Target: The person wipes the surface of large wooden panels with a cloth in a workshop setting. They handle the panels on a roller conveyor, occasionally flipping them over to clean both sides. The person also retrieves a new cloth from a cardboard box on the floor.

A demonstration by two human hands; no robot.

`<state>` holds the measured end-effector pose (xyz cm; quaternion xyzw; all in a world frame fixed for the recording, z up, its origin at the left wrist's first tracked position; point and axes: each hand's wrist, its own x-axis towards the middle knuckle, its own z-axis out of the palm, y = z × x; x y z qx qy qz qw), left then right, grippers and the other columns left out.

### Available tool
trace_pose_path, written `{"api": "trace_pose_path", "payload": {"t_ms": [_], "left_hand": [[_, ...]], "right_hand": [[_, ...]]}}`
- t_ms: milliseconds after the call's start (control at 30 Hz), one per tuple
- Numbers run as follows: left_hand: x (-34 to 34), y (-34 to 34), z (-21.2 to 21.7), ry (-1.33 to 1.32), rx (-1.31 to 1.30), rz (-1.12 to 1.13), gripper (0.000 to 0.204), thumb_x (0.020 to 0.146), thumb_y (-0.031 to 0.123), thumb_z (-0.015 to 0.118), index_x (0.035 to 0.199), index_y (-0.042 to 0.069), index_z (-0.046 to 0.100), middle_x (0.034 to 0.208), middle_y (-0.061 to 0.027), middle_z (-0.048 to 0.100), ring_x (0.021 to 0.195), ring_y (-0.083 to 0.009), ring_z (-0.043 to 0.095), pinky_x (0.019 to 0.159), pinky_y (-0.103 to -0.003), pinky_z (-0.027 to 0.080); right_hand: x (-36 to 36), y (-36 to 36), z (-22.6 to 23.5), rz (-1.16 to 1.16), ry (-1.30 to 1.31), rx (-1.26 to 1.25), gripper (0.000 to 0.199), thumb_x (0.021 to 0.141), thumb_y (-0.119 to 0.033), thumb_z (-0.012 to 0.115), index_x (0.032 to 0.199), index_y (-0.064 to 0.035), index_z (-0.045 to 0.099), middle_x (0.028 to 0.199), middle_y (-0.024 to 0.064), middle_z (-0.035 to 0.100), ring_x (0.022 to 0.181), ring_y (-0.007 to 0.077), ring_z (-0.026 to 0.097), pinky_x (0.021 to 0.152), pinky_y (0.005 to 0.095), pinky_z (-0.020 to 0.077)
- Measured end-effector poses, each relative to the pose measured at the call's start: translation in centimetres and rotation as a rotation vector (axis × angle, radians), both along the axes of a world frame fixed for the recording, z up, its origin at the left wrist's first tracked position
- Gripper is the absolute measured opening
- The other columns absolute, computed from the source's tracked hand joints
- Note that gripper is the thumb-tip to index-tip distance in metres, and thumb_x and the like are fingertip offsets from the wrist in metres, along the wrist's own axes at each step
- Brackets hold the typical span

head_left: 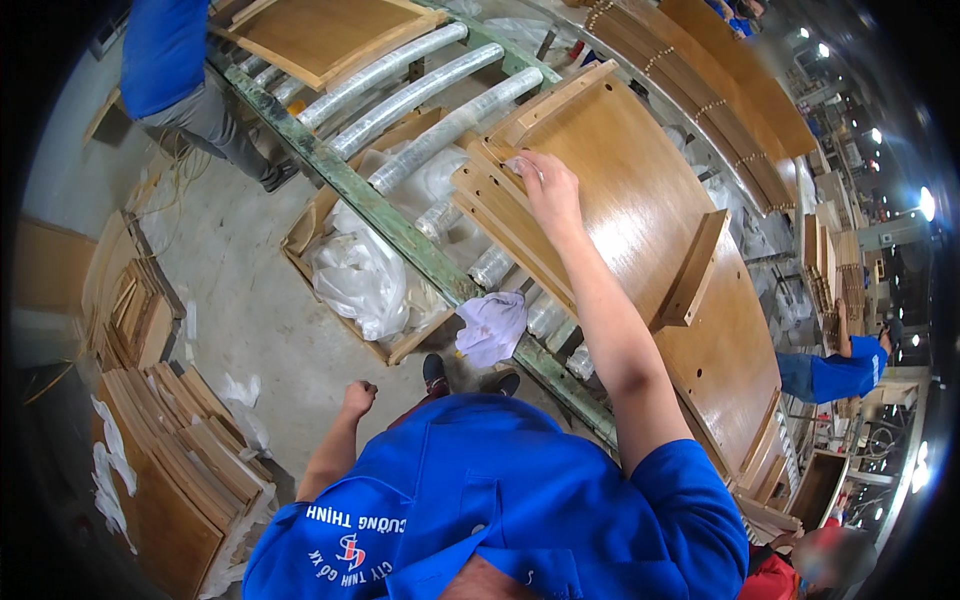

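From my remote post, I see the wooden panel (640,215) lying on rollers (455,130) beyond the green rail (350,178). My right hand (552,195) pinches a pale scrap (522,165) near its edge; my left hand (360,397), this side of the rail, is curled, contents unclear. Wiping seems underway; I cannot tell how much remains.

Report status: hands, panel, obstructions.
Right hand at wood panel, pinching pale scrap. Left hand curled, away from it. Panel above wrapped rollers. Wooden crosspiece on panel; lilac cloth over green frame.
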<state>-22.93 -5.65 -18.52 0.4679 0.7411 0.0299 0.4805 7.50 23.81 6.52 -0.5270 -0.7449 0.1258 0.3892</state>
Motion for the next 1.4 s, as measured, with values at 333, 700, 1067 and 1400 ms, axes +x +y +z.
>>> {"api": "trace_pose_path", "payload": {"t_ms": [333,700,1067,1400], "left_hand": [[-1.2,-0.6,0.8,0.024,-0.123,-0.009,0.03,0.079,0.028,0.054,0.085,0.001,0.068,0.083,-0.017,0.067,0.084,-0.0322,0.064,0.08,-0.04,0.048],[0.2,0.8,0.5,0.025,-0.063,-0.088,0.029,0.08,0.027,0.054,0.083,0.002,0.069,0.079,-0.0144,0.067,0.081,-0.0297,0.065,0.078,-0.039,0.049],[1.1,3.6,1.4,-0.033,0.008,-0.216,0.026,0.078,0.025,0.055,0.079,0.003,0.068,0.073,-0.0133,0.066,0.07,-0.0266,0.065,0.069,-0.037,0.05],[2.9,6.1,1.1,-0.04,0.032,-0.321,0.026,0.078,0.026,0.055,0.079,0.003,0.067,0.072,-0.0117,0.067,0.071,-0.025,0.065,0.07,-0.037,0.05]], "right_hand": [[0.1,0.1,-0.4,0.008,0.023,0.065,0.018,0.086,-0.013,0.055,0.097,-0.0012,0.064,0.089,0.0175,0.062,0.083,0.0346,0.06,0.075,0.0393,0.0479],[2.8,-2.6,-0.6,-0.061,0.016,0.025,0.017,0.086,-0.013,0.055,0.095,-0.0008,0.064,0.086,0.0177,0.061,0.082,0.0352,0.059,0.074,0.0399,0.048],[10.1,-10.7,-1.0,-0.229,0.045,-0.03,0.016,0.085,-0.009,0.057,0.097,-0.0002,0.064,0.085,0.0158,0.061,0.08,0.033,0.06,0.071,0.0375,0.0484],[15.7,-18.3,-1.3,-0.429,0.055,-0.067,0.014,0.084,-0.006,0.058,0.095,0.0,0.064,0.081,0.0146,0.06,0.074,0.0304,0.059,0.067,0.0358,0.0479]]}}
